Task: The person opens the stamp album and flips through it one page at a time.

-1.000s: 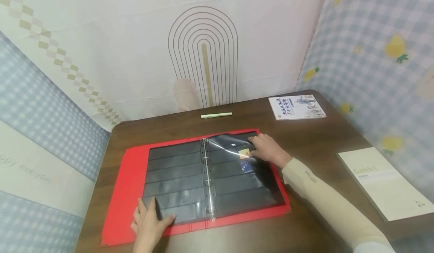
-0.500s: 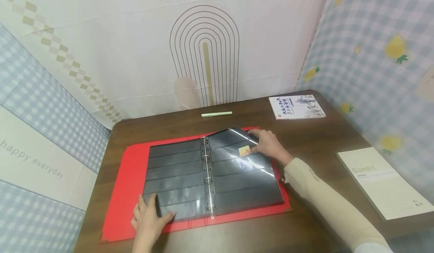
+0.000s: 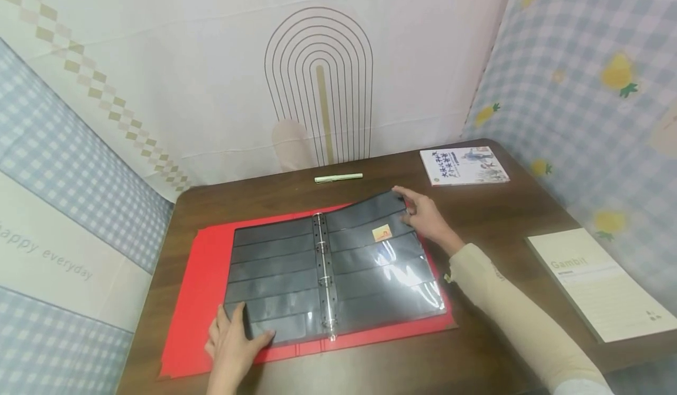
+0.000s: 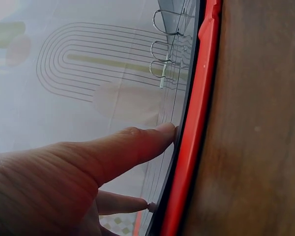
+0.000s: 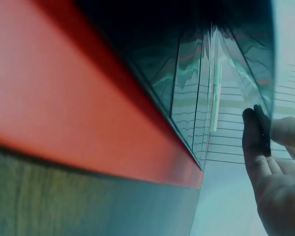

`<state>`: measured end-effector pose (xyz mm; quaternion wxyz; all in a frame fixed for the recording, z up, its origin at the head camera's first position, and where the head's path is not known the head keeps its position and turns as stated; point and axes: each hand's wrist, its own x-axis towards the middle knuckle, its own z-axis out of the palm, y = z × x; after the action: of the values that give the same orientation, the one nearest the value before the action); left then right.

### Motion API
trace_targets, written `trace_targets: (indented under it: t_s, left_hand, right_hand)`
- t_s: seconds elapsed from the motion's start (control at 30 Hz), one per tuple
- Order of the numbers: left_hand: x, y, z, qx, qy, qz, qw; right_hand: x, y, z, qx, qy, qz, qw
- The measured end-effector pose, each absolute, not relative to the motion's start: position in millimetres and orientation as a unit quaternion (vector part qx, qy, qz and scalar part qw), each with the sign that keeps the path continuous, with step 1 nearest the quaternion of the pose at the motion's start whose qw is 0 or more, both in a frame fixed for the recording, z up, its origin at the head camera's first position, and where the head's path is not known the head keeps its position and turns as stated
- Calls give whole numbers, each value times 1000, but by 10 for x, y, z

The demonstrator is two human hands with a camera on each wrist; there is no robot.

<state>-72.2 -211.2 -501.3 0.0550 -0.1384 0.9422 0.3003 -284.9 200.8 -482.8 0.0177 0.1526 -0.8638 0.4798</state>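
Note:
A red binder (image 3: 206, 289) lies open on the brown table (image 3: 476, 336), with black pocket pages on metal rings (image 3: 325, 277). My right hand (image 3: 406, 201) pinches the far right corner of the right-hand page (image 3: 381, 265) and holds it raised off the cover. A small yellow card (image 3: 381, 233) sits in one of that page's pockets. My left hand (image 3: 250, 331) rests flat on the near left corner of the left page (image 3: 270, 265), fingers straight. In the left wrist view a fingertip (image 4: 162, 132) touches the page edge. In the right wrist view, fingers (image 5: 253, 132) grip the page edge.
A green pen (image 3: 338, 177) lies beyond the binder near the wall. A book (image 3: 463, 166) sits at the far right corner. A white booklet (image 3: 600, 283) lies along the right edge. Patterned fabric walls close in the table on three sides.
My right hand has slid from the middle of the right page to its far right corner and lifted it. The left hand has stayed put.

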Motion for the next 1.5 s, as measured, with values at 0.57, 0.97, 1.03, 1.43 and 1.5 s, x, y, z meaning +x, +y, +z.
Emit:
trace_targets:
  t_s: [0.57,0.97,1.03,1.43,1.5]
  left_hand:
    - [-712,-2121,-4954,-131,939,312,65]
    - [-707,-2111,-4889,-146,922,355,45]
    - [-710,-2108,-4869,-152,921,358,24]
    - [-772,-2005,-4782,-151,905,396,-49]
    - [-786,-1988,-4764,-149,900,407,-52]
  right_hand:
    - [-2756,2186,-4623,110,-807,549,-187]
    - [-2736,2227,-4541,151,-790,566,-182]
    - [-2751,2222,-4525,148,-780,580,-181]
    - [-2666,2029,-4217,126,-793,578,-145]
    - [-2639,1974,-4148,120,-790,584,-144]
